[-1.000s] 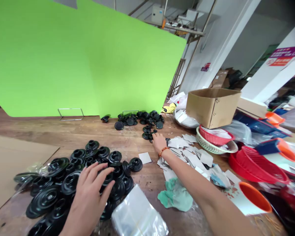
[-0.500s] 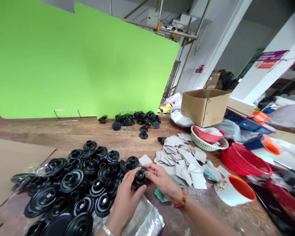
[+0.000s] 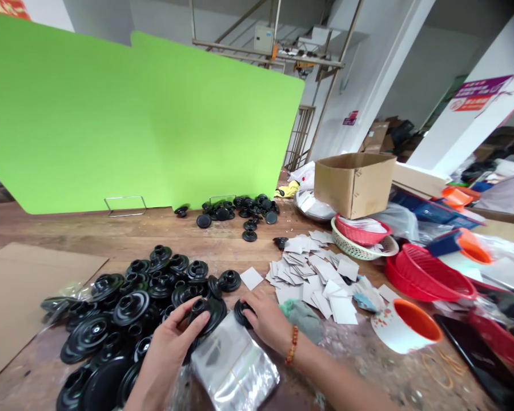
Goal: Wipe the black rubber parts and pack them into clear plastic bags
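Observation:
My left hand (image 3: 169, 337) pinches a wide black flanged disc (image 3: 216, 315) by its raised centre, at the right edge of the heap. My right hand (image 3: 266, 322) has its fingers closed on a smaller black round piece (image 3: 240, 311), just right of that disc. Part of this smaller piece is hidden by the fingers. A packet of clear plastic bags (image 3: 235, 365) with a rubber band round it lies just below both hands. To the left is a heap of similar black stepped discs (image 3: 131, 308). A grey-green cloth (image 3: 303, 319) lies behind my right wrist.
Grey-white square cards (image 3: 302, 268) are scattered right of centre. More black pieces (image 3: 251, 208) sit before a green panel (image 3: 154, 125). A cardboard box (image 3: 353, 185), red baskets (image 3: 432, 274), an orange-lined cup (image 3: 406, 325) and a phone (image 3: 475, 354) stand or lie at right.
My hands were together round one small black piece and have moved apart. The left is now on a wide disc; the right keeps a small piece lower down. The view has shifted slightly.

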A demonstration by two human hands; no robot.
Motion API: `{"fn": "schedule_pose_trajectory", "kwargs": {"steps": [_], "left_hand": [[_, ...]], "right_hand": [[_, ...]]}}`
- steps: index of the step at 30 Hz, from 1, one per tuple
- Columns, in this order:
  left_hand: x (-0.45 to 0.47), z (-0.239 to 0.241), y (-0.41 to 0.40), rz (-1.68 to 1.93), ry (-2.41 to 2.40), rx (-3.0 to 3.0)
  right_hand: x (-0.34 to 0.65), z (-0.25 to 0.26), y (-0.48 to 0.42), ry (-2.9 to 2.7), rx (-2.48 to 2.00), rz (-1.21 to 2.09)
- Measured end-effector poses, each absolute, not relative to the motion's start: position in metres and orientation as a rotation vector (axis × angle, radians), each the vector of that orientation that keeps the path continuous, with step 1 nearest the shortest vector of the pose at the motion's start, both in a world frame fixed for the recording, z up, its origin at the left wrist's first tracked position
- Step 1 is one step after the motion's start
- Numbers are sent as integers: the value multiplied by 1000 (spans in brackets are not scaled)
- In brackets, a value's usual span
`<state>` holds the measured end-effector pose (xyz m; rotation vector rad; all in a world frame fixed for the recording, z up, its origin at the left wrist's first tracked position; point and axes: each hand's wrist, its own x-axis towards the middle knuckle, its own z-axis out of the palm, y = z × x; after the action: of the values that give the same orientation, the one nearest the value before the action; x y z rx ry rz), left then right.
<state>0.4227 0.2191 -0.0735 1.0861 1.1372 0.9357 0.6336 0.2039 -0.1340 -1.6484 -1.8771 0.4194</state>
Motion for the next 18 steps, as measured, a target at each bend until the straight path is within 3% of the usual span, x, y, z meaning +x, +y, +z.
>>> {"fn": "schedule_pose_trajectory", "kwargs": {"steps": [6,13,18], "left_hand": [[411,-87,214,911,1179,1472],[408,-93,211,919,1219,1794],[426,-91,205,946,1284,1887]], "right_hand": [[680,-114,219,-1694,-1739,191],[693,-136,145,-1896,-2082,-7],[673,-120,121,-1697,-1804,193]]}}
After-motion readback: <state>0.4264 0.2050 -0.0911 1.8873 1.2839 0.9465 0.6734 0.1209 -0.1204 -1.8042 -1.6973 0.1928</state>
